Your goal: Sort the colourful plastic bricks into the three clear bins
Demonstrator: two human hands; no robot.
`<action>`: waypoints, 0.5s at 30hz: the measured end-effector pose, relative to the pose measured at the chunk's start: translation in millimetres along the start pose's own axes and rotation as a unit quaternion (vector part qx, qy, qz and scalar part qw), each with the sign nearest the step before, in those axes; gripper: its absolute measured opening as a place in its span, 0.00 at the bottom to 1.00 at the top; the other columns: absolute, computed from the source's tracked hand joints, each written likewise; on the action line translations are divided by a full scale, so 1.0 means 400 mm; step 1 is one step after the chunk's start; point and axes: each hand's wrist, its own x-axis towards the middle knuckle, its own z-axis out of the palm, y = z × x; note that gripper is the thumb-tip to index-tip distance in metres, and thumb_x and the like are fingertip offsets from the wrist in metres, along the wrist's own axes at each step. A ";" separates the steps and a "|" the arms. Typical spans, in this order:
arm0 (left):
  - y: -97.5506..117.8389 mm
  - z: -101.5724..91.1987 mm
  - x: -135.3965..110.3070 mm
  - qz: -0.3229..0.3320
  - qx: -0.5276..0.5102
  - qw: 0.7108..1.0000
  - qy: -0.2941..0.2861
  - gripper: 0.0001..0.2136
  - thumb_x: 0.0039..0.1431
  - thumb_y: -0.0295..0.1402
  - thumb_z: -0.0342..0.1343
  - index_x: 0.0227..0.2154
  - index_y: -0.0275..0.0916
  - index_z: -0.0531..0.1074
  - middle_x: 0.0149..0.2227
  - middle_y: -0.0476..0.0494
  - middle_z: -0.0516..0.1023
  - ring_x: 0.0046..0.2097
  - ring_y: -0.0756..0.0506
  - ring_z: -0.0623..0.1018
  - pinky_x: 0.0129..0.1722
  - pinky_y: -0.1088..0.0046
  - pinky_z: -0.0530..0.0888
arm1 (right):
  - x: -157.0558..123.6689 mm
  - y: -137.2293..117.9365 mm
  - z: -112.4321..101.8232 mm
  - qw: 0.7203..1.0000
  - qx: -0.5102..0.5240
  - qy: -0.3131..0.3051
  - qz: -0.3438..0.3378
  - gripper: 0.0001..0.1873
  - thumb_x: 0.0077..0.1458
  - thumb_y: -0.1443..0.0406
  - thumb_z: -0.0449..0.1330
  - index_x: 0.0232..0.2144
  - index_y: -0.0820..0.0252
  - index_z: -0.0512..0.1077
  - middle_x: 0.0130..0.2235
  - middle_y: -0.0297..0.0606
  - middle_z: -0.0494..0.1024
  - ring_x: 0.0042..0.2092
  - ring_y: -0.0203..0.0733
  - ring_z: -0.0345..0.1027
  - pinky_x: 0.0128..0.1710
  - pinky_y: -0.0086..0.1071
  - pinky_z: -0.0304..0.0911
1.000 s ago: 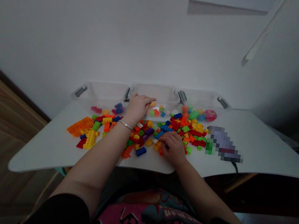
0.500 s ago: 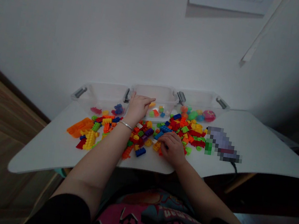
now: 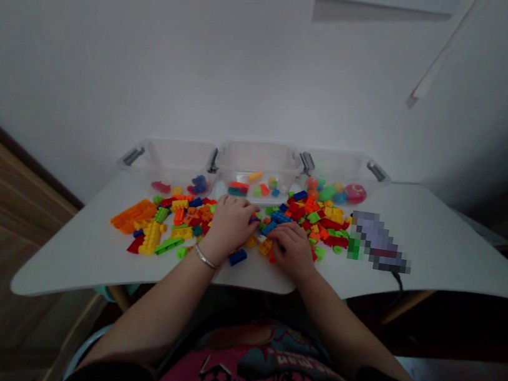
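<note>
Both hands down in a loose pile of multicoloured plastic building bricks (image 3: 236,213) on a white curved-edge table (image 3: 73,269)
Left hand (image 3: 230,225), thin silver bangle (image 3: 205,258) on its wrist, on the pile with fingers (image 3: 243,208) curled over the bricks, dark blue rectangular brick (image 3: 238,257) just beside it; right hand (image 3: 290,250) at the pile's front, fingers (image 3: 283,232) bent over the bricks, not splayed; cannot tell if either hand is grasping a brick. Pile lies in front of three clear plastic bins with grey clips (image 3: 258,159), a few bricks in the middle one
</note>
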 end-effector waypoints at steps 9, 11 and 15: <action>0.014 0.061 -0.049 -0.015 0.027 1.000 0.000 0.15 0.59 0.37 0.56 0.49 0.43 0.74 0.44 0.38 0.77 0.48 0.35 0.73 0.51 0.53 0.65 | 0.001 -0.005 -0.001 1.000 -0.006 -0.003 0.003 0.10 0.57 0.73 0.56 0.34 0.55 0.75 0.35 0.38 0.79 0.42 0.45 0.71 0.47 0.42 0.69; 0.016 0.065 -0.051 -0.015 0.026 1.000 0.004 0.15 0.59 0.36 0.56 0.49 0.42 0.74 0.44 0.38 0.77 0.48 0.35 0.73 0.50 0.53 0.65 | 0.002 -0.006 -0.001 1.000 -0.005 -0.006 0.006 0.10 0.57 0.73 0.56 0.34 0.55 0.75 0.35 0.38 0.80 0.43 0.45 0.71 0.47 0.42 0.69; 0.019 0.074 -0.049 -0.013 0.024 1.000 0.010 0.13 0.59 0.34 0.55 0.46 0.42 0.74 0.43 0.37 0.78 0.48 0.35 0.73 0.49 0.54 0.65 | 0.003 -0.007 0.000 1.000 -0.003 -0.005 0.009 0.10 0.57 0.73 0.56 0.34 0.55 0.75 0.35 0.38 0.80 0.43 0.45 0.71 0.47 0.42 0.69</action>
